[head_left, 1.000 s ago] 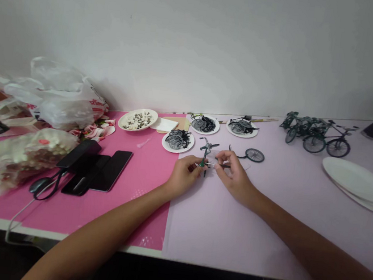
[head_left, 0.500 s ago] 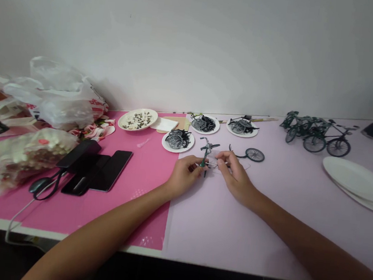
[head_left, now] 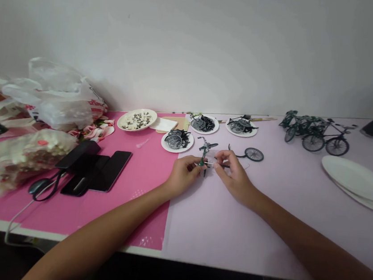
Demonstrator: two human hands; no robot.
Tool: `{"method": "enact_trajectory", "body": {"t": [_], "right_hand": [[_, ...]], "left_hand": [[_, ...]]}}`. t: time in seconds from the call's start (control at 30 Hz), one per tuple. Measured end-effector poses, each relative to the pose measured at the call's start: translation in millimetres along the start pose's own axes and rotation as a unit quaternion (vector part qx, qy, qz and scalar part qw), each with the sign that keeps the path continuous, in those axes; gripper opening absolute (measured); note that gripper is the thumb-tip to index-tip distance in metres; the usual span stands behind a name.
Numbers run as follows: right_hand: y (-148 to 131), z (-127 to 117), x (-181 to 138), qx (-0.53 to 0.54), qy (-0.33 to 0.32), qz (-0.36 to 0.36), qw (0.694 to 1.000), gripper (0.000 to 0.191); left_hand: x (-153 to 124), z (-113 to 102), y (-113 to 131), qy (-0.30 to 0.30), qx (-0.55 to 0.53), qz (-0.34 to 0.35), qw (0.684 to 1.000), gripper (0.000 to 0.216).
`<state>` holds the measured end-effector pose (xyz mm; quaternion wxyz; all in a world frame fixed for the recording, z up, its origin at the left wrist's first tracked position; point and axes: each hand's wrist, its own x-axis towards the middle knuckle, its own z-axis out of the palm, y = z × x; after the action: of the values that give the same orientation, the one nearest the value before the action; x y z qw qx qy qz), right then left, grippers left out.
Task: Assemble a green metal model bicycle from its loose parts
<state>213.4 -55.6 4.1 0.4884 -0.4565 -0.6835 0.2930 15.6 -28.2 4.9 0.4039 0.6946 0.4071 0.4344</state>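
My left hand is closed around a small green model bicycle frame, its handlebars pointing away from me. Between the thumb and fingers of my right hand is a small screwdriver with a thin silvery shaft and a dark handle. Its shaft reaches left to the frame; whether the tip touches, I cannot tell. Just beyond my right hand lies a loose wheel with a dark curved part beside it. Plates with black wheels and parts stand behind my hands.
Several assembled model bicycles stand at the back right, near stacked white plates. A bowl of small pieces is at the back left. Plastic bags, a phone and a cable occupy the left. A wall rises behind.
The screwdriver's dark handle now shows beside my right fingers, which have shifted slightly on it. My left hand keeps the bicycle frame in nearly the same place.
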Motion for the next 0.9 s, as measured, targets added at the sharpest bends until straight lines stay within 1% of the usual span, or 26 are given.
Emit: {"method": "enact_trajectory", "body": {"t": [0.13, 0.23, 0.3, 0.4, 0.47, 0.53, 0.6, 0.7, 0.77, 0.9], "right_hand": [[-1, -1, -1, 0.001, 0.007, -0.001, 1.000, 0.018], [-2, -9, 4, -0.022, 0.028, -0.019, 0.999, 0.018], [-1, -21, 12, -0.055, 0.060, -0.045, 0.996, 0.017], [7, -47, 27, -0.140, 0.114, -0.085, 0.980, 0.016], [18, -66, 37, -0.199, 0.148, -0.090, 0.965, 0.015], [31, -82, 45, -0.251, 0.167, -0.078, 0.950, 0.014], [46, -93, 49, -0.299, 0.153, -0.045, 0.941, 0.014], [64, -100, 51, -0.359, 0.139, 0.020, 0.923, 0.012], [73, -101, 51, -0.384, 0.113, 0.040, 0.915, 0.010], [80, -102, 51, -0.394, 0.060, 0.065, 0.915, 0.009]], "left_hand": [[0, 0, -1, 0.000, -0.005, -0.002, 1.000, 0.028], [0, 0, 0, 0.002, -0.011, -0.005, 1.000, 0.027], [0, 0, 0, 0.002, -0.011, -0.007, 1.000, 0.027], [0, 0, 1, 0.003, -0.010, -0.009, 1.000, 0.028], [0, 0, 1, 0.003, -0.013, -0.010, 1.000, 0.028], [-1, 0, 1, 0.003, -0.015, -0.012, 1.000, 0.028], [-1, 0, 2, 0.003, -0.014, -0.016, 1.000, 0.029], [-2, 0, 3, 0.007, -0.008, -0.018, 1.000, 0.029], [-2, 0, 4, 0.009, -0.007, -0.017, 1.000, 0.029], [-1, 1, 2, 0.008, -0.007, -0.014, 1.000, 0.030]]}}
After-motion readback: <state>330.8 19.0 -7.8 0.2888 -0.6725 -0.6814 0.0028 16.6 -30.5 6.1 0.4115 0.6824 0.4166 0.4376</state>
